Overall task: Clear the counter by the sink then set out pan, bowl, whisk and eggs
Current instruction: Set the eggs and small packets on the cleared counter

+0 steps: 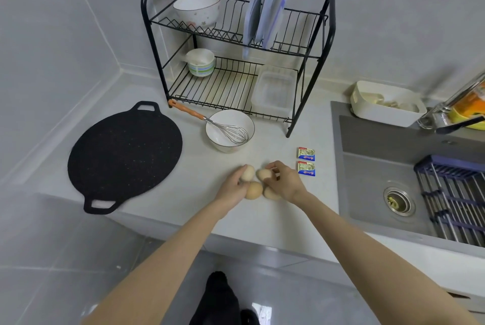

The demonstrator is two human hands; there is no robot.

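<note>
Tan eggs [254, 190] bunched on desk [265, 222], between both hands.
Grip: left hand [231, 189] fingers grasp one egg, right hand [286, 181] fingers another; two loose lie wrist-side.

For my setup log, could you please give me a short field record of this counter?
pan: black round two-handled flat pan, left on pale counter
bowl: white ceramic bowl, before black wire dish rack
whisk: orange-handled wire whisk, head in bowl
eggs: four pale brown eggs, clustered together
hands: left hand and right hand each grip an egg
</note>
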